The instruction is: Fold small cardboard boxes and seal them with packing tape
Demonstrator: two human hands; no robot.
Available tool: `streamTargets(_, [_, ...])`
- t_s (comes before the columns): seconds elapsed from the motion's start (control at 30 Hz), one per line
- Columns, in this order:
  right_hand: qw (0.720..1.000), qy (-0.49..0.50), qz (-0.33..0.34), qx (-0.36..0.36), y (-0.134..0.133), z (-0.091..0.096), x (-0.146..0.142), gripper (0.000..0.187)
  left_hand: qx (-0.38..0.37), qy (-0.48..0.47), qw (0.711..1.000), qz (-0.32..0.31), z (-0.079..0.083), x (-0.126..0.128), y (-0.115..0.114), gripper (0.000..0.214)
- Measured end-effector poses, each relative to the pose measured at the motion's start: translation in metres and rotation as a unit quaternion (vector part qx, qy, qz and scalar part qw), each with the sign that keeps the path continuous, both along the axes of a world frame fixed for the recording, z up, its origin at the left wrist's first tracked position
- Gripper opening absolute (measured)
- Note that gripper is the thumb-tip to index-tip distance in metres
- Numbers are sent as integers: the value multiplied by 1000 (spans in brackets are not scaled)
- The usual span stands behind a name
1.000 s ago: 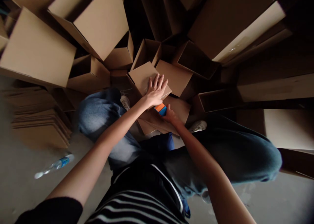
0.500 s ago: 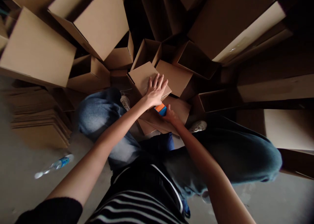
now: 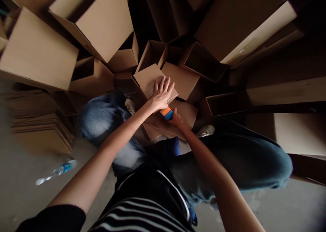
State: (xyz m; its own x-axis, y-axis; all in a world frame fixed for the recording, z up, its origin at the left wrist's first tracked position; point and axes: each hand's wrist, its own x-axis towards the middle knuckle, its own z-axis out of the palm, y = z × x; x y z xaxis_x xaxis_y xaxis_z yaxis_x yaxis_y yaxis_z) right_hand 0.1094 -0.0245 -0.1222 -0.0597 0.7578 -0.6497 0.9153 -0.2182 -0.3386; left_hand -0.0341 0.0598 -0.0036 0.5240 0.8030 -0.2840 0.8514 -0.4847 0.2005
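Observation:
My left hand [image 3: 162, 94] lies flat on the top of a small cardboard box [image 3: 147, 77], its fingers spread. My right hand [image 3: 177, 118] is closed around a small orange and blue block-like object [image 3: 166, 113], whose exact kind I cannot make out. That object sits at the near edge of the box, just below my left hand. Beneath and beside it lie open cardboard flaps [image 3: 185, 111], between my two shoes. Another cardboard panel [image 3: 180, 78] slopes away right behind the box.
Cardboard boxes, several of them open, crowd the far side, including a large box [image 3: 104, 25] and an open box [image 3: 224, 103] at right. Flattened cardboard [image 3: 42, 132] is stacked at left. A plastic bottle [image 3: 58, 171] lies on the grey floor [image 3: 22, 198].

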Motion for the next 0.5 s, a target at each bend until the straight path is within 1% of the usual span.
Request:
streamTargets(0.17, [1000,-4,5,-2,0,-1,0,78,0,13,1000,2,3,1,-1,116])
streamTargets(0.37, [1000,-2,-1,5,-1,-3,1,74,29,-37,999,7,-6,-2,-1,116])
streamTargets(0.5, [1000,-1,-1,1,0,-3,0,75,27,-30,999,11,-6,-3,-1,121])
